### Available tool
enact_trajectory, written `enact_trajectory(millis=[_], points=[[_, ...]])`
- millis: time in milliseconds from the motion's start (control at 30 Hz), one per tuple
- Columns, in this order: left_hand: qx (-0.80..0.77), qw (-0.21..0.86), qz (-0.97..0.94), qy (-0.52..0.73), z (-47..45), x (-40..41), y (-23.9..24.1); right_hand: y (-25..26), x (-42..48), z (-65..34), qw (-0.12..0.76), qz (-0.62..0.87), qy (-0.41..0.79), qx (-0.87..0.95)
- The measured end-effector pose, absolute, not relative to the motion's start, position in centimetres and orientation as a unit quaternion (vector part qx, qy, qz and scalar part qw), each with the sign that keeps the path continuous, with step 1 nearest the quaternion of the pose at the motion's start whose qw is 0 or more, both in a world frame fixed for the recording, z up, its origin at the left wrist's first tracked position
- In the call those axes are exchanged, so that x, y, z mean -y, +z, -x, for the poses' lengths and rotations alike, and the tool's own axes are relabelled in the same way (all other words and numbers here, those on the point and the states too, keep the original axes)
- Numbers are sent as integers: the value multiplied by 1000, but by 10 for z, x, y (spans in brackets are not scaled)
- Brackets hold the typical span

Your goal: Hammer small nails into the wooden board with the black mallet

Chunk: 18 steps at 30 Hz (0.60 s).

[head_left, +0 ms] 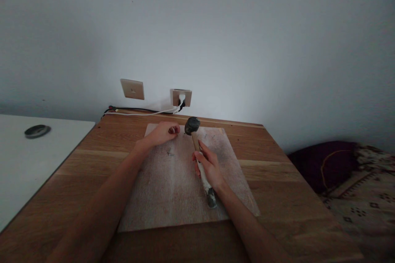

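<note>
A dim room with a pale, bare wall; against it stands a wooden worktop (277, 181) with a bleached board (173, 197) lying flat across its middle.

Over the far half of the board is a hammer (195, 139), its dark head raised near the far edge and its handle running back toward the person. The right hand (208, 166) has its grip closed round the middle of the handle, and the butt sticks out behind the wrist. Just left of the head, close but not touching, the left hand (165, 132) rests on the board, its grip narrowed to a pinch. It may be holding a nail, though that is too small to make out. A small bent piece of metal (169, 153) lies on the board just beside that wrist.

This looks like the steadying step before a blow. A strike from here would call for a short, light tap with the pinching fingertips kept low and clear of the head.

Behind, a wall socket (181, 97) holds a white plug beside a switch plate (132, 89). To the left, a white table (18, 172) carries a dark round lid (37, 131).
</note>
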<state>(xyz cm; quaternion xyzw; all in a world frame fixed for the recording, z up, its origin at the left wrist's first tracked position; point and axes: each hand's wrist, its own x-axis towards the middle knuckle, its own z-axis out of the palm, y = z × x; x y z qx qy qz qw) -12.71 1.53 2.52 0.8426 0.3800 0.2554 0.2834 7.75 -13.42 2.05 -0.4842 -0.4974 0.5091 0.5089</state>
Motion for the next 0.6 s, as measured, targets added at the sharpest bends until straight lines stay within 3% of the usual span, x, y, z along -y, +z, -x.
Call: enact_trajectory(millis=[600], points=[[-391,319,-814,286,127,-16,13,37,130,-58,491,477,531,500]])
